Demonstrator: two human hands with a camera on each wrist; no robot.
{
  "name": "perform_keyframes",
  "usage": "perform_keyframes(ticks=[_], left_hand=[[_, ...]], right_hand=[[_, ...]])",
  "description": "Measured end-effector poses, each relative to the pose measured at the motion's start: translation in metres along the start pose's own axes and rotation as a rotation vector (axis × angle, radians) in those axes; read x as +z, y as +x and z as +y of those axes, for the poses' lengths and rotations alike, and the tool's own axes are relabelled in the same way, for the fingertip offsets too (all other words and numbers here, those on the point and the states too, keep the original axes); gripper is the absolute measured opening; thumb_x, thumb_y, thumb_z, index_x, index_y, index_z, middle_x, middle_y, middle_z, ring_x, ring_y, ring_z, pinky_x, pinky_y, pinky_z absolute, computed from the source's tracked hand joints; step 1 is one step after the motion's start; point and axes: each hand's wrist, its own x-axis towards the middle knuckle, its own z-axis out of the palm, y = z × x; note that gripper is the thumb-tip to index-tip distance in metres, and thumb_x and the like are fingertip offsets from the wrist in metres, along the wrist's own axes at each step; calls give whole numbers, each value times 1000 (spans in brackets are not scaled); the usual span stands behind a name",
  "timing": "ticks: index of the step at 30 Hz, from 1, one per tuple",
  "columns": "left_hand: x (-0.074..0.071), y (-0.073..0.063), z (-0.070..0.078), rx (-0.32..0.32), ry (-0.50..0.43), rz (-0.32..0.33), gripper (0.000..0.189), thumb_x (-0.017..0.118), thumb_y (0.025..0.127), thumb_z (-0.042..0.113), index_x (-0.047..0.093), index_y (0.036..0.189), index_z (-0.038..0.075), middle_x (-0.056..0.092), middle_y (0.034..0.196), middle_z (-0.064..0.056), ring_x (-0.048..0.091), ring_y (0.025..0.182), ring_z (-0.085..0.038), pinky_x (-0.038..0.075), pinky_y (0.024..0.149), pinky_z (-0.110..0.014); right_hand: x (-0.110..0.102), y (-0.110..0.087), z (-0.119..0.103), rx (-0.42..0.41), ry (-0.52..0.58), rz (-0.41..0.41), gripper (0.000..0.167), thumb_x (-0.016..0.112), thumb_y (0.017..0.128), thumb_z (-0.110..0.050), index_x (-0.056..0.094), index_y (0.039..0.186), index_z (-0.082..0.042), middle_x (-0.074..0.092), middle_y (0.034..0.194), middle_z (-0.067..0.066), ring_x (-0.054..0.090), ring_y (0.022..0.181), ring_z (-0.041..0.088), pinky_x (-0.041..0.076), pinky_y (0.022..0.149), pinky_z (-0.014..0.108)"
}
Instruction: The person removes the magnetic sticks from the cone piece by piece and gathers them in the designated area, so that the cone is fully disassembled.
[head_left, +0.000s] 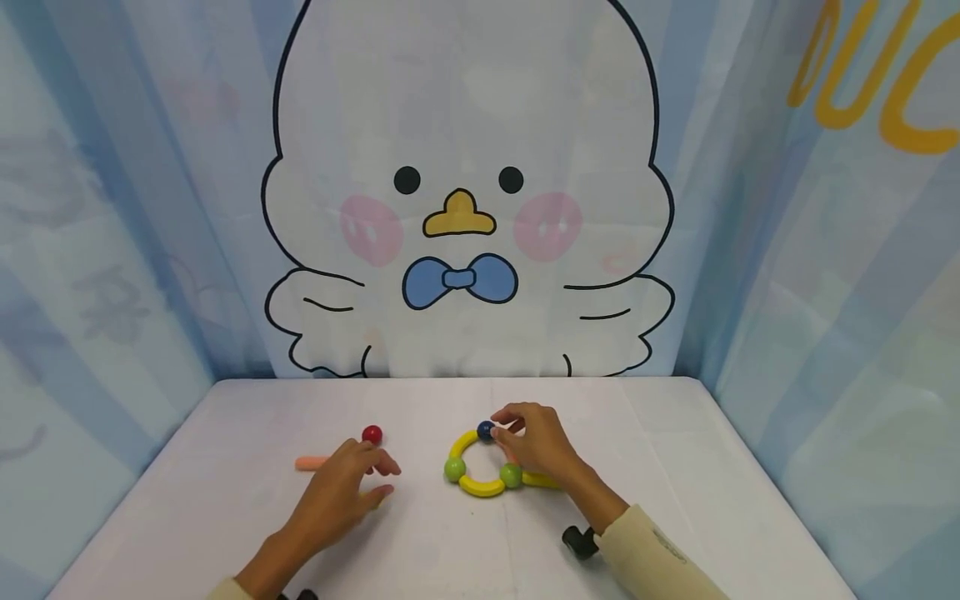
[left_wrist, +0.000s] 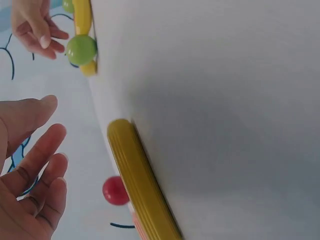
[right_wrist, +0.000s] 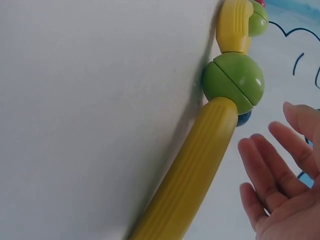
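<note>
On the white table a ring of yellow curved sticks (head_left: 482, 487), green balls (head_left: 454, 469) and a dark blue ball (head_left: 486, 431) lies right of centre. My right hand (head_left: 536, 437) hovers over the ring's right side, thumb and index fingertips right at the blue ball, fingers loosely bent. A longer yellow stick (right_wrist: 192, 170) runs out from the near green ball (right_wrist: 233, 82). Left of the ring, my left hand (head_left: 347, 487) holds nothing, its fingers relaxed. Beyond it lie a red ball (head_left: 372, 434) and an orange stick (head_left: 310, 463); a ribbed yellow stick (left_wrist: 142, 180) shows in the left wrist view.
A pale cloth with a cartoon duck (head_left: 459, 217) hangs behind the table (head_left: 420, 550), and blue and white cloths stand at both sides. A black strap piece (head_left: 579, 542) shows at my right wrist.
</note>
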Motion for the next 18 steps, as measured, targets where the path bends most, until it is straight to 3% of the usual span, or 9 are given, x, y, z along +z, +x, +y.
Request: perform_keyframes(ticks=[10, 18], left_hand=[[16, 14, 20, 103, 15, -4, 22, 90, 84, 13, 78, 99, 23, 70, 94, 11, 60, 93, -12, 59, 85, -30], [30, 26, 34, 193, 7, -17, 23, 90, 86, 17, 78, 103, 26, 69, 96, 11, 56, 95, -9, 55, 83, -25]], right_hand=[[-11, -18, 3, -30, -13, 41, 22, 81, 95, -21, 79, 117, -17, 78, 114, 0, 71, 100, 16, 60, 89, 41], [-22, -33, 12, 9, -79, 68, 27, 85, 92, -21, 79, 117, -17, 79, 113, 0, 71, 102, 19, 61, 89, 42]])
